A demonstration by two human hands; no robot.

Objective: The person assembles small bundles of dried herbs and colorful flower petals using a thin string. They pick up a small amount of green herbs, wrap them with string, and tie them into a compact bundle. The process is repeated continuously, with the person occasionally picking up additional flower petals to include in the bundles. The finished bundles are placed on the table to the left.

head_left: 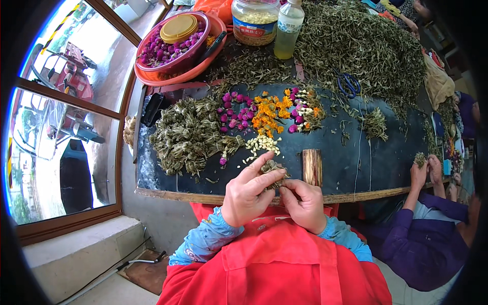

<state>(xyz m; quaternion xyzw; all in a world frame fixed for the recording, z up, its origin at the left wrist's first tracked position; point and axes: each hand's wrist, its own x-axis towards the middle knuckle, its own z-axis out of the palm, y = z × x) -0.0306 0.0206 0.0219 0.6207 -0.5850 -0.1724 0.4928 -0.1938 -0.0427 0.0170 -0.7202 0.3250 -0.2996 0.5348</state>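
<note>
Close to the table's front edge, my left hand (252, 189) is closed round a small bundle of dried herbs (273, 166), its forefinger and thumb along the sides. My right hand (306, 204) pinches the near end of the same bundle; what lies between those fingertips is mostly hidden. Just beyond my hands is a small heap of pale cream pieces (263, 144). Behind it lie purple flower buds (237, 113) and orange flower heads (269, 113). A short wooden block (312, 168) sits beside my right hand. Tied herb bundles (188, 132) are piled to the left.
A large heap of loose dried herbs (356, 48) covers the far right. Blue-handled scissors (349, 85) rest before it. Bowls of purple buds (152, 76), a jar (254, 23) and a bottle (288, 30) stand at the back. A co-worker in purple (422, 244) handles herbs at right.
</note>
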